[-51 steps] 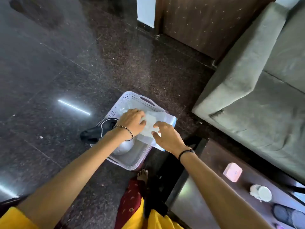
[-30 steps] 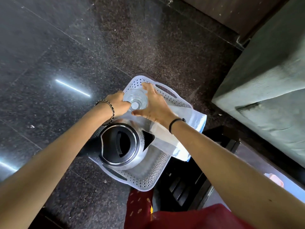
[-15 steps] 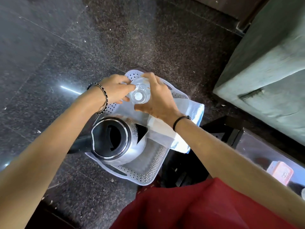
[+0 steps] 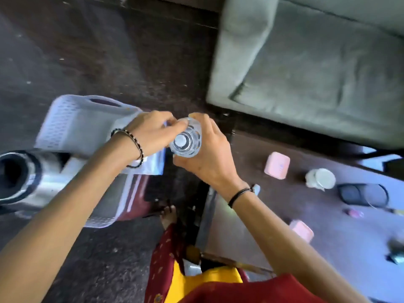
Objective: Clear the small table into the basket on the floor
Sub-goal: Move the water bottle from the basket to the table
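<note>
Clear bottle point(image 4: 185, 142), seen end-on, white cap, gripped by right hand point(image 4: 209, 154), left hand point(image 4: 150, 132) pinching its rim, just right of basket point(image 4: 65, 121), basket blurred and part-hidden by forearm point(image 4: 87, 182), kettle point(image 4: 24, 178) inside cut off.

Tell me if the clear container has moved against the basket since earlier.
Yes. The clear container, held by left hand and right hand, was over the basket; now it is beyond its edge, toward the small table.
</note>
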